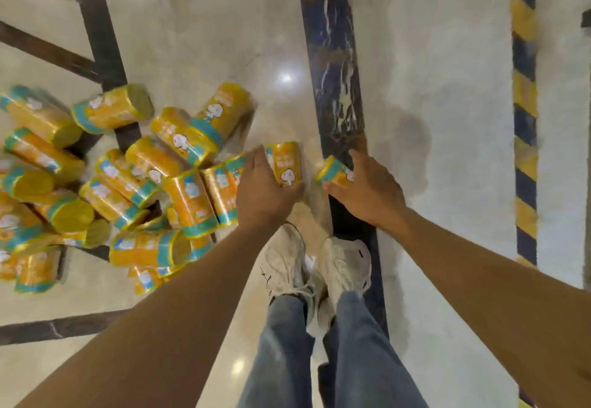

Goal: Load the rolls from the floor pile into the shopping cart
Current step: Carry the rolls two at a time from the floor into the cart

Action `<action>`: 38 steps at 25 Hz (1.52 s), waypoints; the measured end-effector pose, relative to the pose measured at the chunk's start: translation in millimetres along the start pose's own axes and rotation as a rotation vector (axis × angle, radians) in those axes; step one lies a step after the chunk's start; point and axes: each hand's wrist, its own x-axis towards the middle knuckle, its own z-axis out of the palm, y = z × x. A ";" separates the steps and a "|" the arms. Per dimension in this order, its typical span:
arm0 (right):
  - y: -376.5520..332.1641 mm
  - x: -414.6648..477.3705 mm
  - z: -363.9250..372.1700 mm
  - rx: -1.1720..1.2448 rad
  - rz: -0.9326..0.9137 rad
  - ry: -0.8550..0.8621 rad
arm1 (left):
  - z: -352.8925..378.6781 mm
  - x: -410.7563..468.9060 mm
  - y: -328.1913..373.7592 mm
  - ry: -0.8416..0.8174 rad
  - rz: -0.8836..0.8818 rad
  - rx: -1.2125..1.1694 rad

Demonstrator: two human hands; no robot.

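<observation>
Blue denim trouser legs and white lace-up sneakers are recorded lowest in view, the right shoe set on the dark veined marble floor strip. Just left of the strip, one orange-and-teal plastic-wrapped cylindrical roll is gripped by the left hand. A second matching roll, over the strip's left edge, is clasped by the right hand. The pile of like rolls is heaped on the glossy cream floor further left of the strip.

We take our shoes as the mark. The pile lies ahead and left of them. Just ahead, the first roll sits in our left hand and the second roll in our right hand. The tape line runs well right.
</observation>
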 end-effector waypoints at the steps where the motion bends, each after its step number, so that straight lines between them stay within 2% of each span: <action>1: 9.1 17.5 16.7 -0.006 0.011 -0.019 | 17.5 18.7 -6.9 -0.019 -0.010 0.003; 3: 26.7 44.1 45.5 -0.013 0.033 -0.051 | 48.7 48.8 -19.8 -0.020 -0.020 0.000; 7: 49.8 72.0 81.5 -0.060 -0.014 0.020 | 87.6 74.2 -32.2 0.029 -0.023 0.006; 12: 59.7 82.5 92.7 -0.119 -0.105 0.093 | 95.6 82.9 -36.1 0.095 -0.095 0.008; 17: 49.4 57.8 74.1 0.132 0.074 0.167 | 68.0 70.8 -25.8 0.055 -0.134 -0.023; 25: -21.3 -22.2 -72.9 0.404 0.117 0.282 | -65.1 -1.5 62.4 0.118 -0.024 -0.100; 30: -69.1 -80.6 -190.6 0.481 0.048 0.411 | -173.1 -51.3 145.3 0.218 0.054 -0.165; 38: -138.8 -194.8 -384.5 0.603 -0.141 0.563 | -337.2 -150.5 265.2 0.388 0.352 -0.206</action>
